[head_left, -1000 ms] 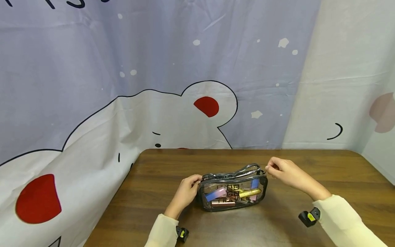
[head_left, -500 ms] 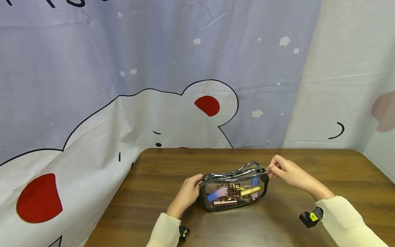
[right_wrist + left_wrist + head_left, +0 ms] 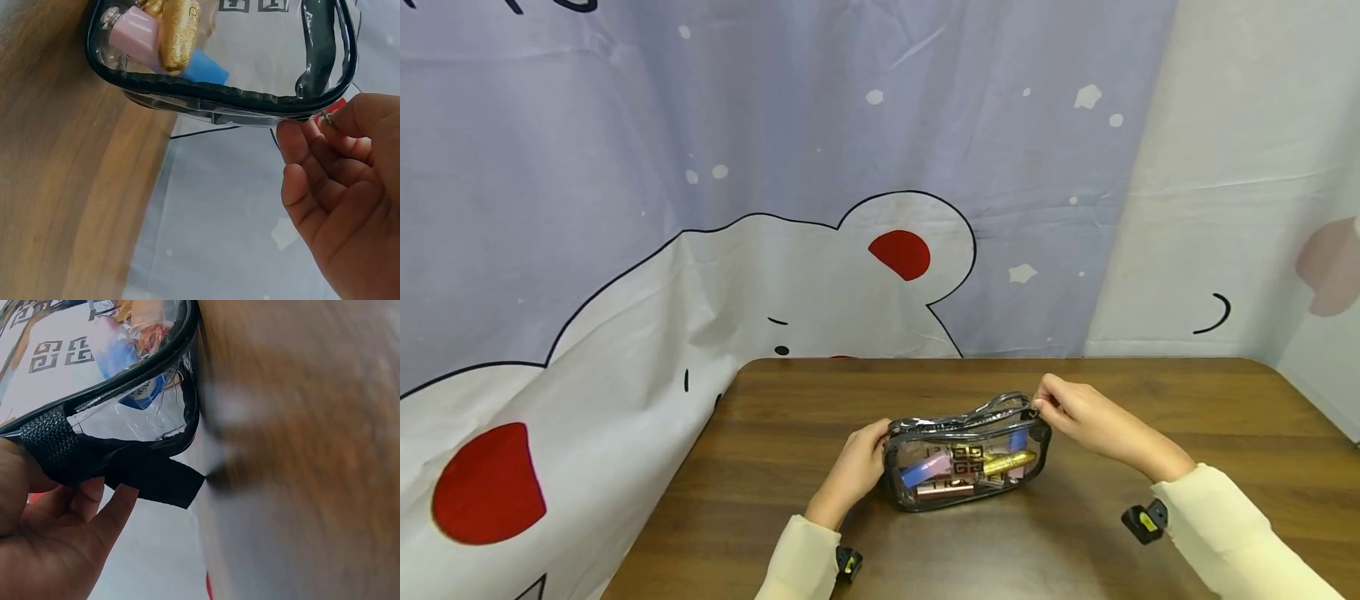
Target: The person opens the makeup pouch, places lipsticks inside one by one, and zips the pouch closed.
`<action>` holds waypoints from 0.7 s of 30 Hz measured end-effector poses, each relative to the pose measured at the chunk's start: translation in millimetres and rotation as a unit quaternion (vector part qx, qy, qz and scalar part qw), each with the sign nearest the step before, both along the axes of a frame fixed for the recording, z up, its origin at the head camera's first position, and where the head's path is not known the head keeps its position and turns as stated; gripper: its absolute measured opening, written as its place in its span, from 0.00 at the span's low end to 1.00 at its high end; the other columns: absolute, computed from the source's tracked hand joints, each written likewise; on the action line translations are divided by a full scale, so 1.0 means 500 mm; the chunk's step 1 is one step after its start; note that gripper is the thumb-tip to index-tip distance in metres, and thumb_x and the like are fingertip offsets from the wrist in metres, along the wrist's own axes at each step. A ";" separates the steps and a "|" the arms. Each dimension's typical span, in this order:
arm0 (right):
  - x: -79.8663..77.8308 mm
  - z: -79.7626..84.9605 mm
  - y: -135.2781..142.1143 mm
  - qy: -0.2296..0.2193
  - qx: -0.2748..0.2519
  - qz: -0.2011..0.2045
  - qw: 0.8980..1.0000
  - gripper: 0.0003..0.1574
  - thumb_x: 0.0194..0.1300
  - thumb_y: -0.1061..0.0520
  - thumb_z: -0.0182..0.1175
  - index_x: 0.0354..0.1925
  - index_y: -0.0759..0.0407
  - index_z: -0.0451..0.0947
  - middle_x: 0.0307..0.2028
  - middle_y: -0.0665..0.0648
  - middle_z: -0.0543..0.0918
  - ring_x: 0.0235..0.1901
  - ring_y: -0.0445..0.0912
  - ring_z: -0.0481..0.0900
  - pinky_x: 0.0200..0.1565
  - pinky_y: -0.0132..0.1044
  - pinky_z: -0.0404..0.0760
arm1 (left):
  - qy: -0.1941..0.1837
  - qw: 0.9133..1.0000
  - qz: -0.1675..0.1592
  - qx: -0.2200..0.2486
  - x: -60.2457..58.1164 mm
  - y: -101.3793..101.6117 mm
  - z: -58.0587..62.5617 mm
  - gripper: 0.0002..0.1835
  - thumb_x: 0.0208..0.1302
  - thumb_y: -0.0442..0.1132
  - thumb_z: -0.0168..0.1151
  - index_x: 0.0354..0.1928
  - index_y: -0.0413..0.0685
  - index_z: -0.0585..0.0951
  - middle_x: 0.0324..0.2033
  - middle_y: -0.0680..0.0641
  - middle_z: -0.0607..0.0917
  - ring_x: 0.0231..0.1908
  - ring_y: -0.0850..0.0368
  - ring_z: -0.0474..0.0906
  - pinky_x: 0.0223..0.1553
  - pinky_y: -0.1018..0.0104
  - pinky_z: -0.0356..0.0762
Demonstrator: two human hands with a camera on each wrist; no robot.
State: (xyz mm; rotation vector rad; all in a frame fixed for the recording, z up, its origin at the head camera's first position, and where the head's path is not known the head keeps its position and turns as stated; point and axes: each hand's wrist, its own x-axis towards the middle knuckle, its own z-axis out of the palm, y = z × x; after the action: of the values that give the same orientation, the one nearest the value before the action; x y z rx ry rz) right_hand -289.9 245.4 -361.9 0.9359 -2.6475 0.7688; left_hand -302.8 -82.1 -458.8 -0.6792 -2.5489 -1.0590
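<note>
A clear zip pouch (image 3: 936,450) with black trim stands on the wooden table, several cosmetics visible through its wall. Among these are a gold tube (image 3: 1009,463), a pink-and-blue piece (image 3: 925,469) and a rose-coloured stick (image 3: 945,492). My left hand (image 3: 855,464) grips the pouch's left end, by the black fabric tab (image 3: 153,478) in the left wrist view. At the upper right corner, my right hand (image 3: 1092,419) pinches a small metal zipper pull (image 3: 327,118) between thumb and forefinger. The pull is mostly covered by the fingers.
The brown wooden table (image 3: 790,400) reaches back to a printed cloth backdrop (image 3: 760,283) with white cartoon shapes. More cloth hangs along the left and right sides. Small black wrist cameras sit near both cream sleeves (image 3: 1221,517).
My right hand has closed in on the pouch's right corner and shifted slightly left along its top, now holding the zipper pull. The left hand keeps its grip, and the pouch has barely moved.
</note>
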 end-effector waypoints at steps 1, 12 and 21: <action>0.001 0.001 0.000 -0.002 0.001 0.001 1.000 0.08 0.68 0.66 0.54 0.32 0.56 0.70 0.27 0.45 0.75 0.25 0.31 0.64 0.27 0.29 0.66 | 0.001 1.000 -0.002 0.001 0.000 0.000 0.001 0.10 0.62 0.20 0.53 0.30 0.43 0.75 0.25 0.49 0.77 0.29 0.60 0.70 0.31 0.66 0.72; 0.006 -0.010 0.004 -0.053 -0.013 -0.015 0.998 0.08 0.71 0.64 0.50 0.33 0.57 0.65 0.22 0.45 0.65 0.21 0.32 0.60 0.25 0.30 0.63 | 0.018 1.000 -0.007 0.003 0.003 0.003 -0.001 0.10 0.62 0.20 0.54 0.32 0.42 0.77 0.27 0.48 0.80 0.31 0.59 0.74 0.34 0.63 0.76; -0.001 -0.003 0.010 -0.081 -0.006 -0.113 0.990 0.06 0.64 0.59 0.57 0.29 0.55 0.73 0.24 0.47 0.76 0.23 0.37 0.67 0.27 0.30 0.67 | -0.072 0.996 -0.036 0.050 0.004 -0.018 0.007 0.09 0.69 0.27 0.52 0.40 0.45 0.80 0.38 0.47 0.83 0.38 0.59 0.75 0.41 0.65 0.75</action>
State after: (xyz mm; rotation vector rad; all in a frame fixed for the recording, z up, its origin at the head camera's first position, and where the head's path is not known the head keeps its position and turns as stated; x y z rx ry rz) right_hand -290.6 250.6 -363.6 0.5764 -2.8205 0.8341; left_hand -300.9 -91.3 -455.1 -0.6949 -2.5879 -1.2930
